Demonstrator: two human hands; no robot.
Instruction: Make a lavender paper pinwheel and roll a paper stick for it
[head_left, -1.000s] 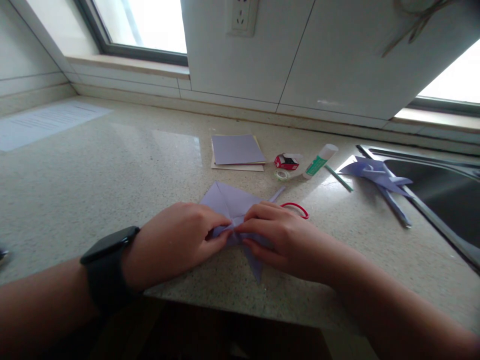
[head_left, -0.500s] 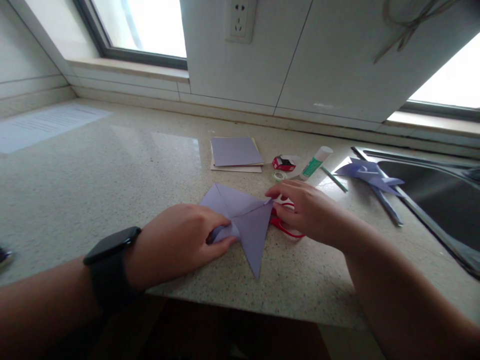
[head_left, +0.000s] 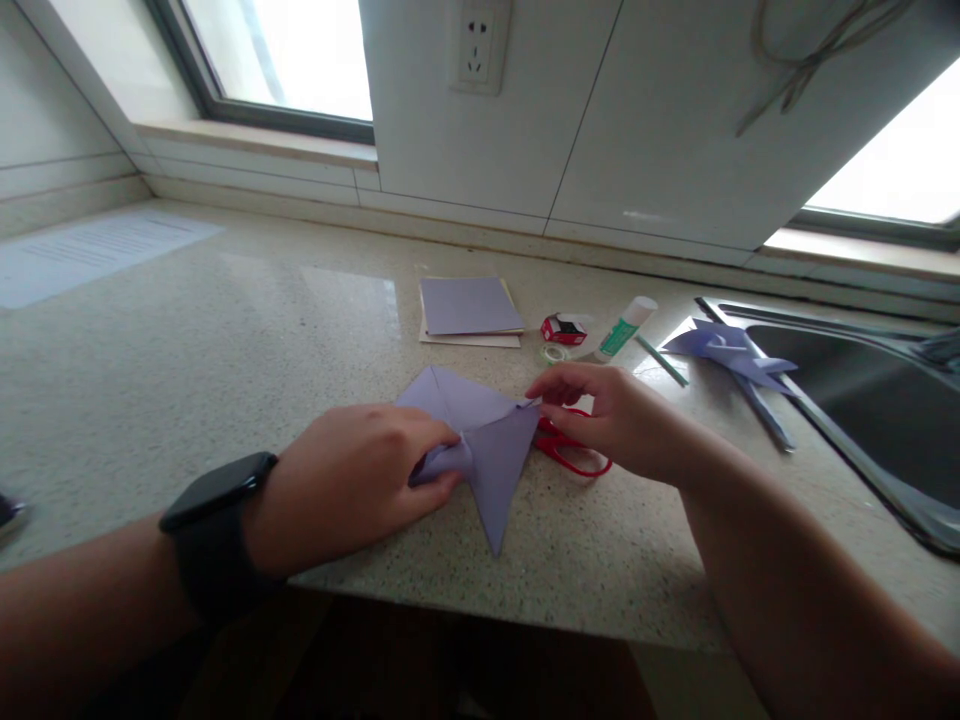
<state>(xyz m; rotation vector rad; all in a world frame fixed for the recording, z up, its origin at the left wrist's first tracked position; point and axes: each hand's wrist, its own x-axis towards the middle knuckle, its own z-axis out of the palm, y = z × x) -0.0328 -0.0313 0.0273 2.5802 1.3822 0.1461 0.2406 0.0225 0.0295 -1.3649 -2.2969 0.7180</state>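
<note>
A lilac sheet of paper point(head_left: 501, 450), cut in from its corners, lies between my hands near the counter's front edge. My left hand point(head_left: 375, 465) is closed on it, pinching a curled flap at the paper's middle between thumb and fingers. The paper's right-hand corner is pinched between the thumb and fingertips of my right hand point(head_left: 607, 405). Red-handled scissors point(head_left: 581, 460) lie partly beneath that hand, their blades hidden by the paper and fingers.
Behind the paper are a stack of square paper point(head_left: 471, 308), a small red box point(head_left: 564, 329), a tape roll point(head_left: 555, 354), a glue stick point(head_left: 627, 328) and a green stick point(head_left: 661, 360). A purple paper pinwheel point(head_left: 731, 352) lies by the sink point(head_left: 840, 440). A printed sheet point(head_left: 97, 250) lies far left.
The paper's lower point has swung slightly left, and its right corner has shifted a little with my right hand. Both hands keep their pinch. More of the scissor handles shows.
</note>
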